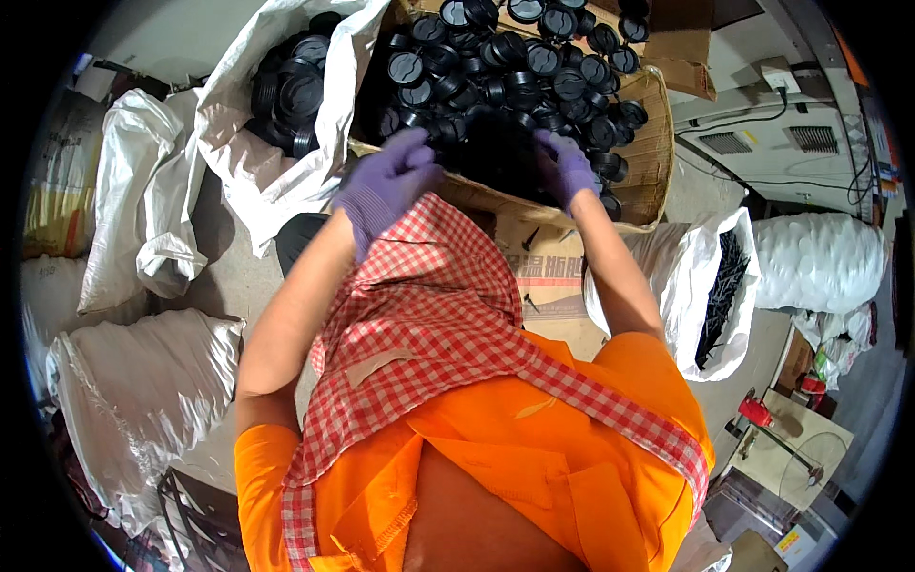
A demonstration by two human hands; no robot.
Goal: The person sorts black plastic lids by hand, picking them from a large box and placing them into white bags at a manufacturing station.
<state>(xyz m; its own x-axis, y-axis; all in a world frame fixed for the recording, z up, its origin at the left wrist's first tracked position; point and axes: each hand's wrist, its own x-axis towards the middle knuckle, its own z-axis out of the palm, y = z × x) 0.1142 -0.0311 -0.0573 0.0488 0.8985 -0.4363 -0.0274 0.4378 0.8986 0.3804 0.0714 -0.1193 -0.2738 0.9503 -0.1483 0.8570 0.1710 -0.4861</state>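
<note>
Both hands wear purple knit gloves and reach to the near side of a large cardboard box (658,157) heaped with round black plastic caps (543,59). My left hand (389,179) is over the box's near left edge, beside the white sack. It is blurred, with its fingers apart and nothing visible in them. My right hand (566,166) is over the near right part of the heap, its fingers pointing inward. Those fingers are smeared and dark against the caps, so what they touch is hidden. A very dark patch lies between the hands.
An open white sack (233,143) of larger black caps stands left of the box. On the right, another white sack (745,334) holds thin black pieces (726,286). Flattened cardboard (562,267) lies below the box, with small black pieces on it. Full white sacks (152,372) line the left.
</note>
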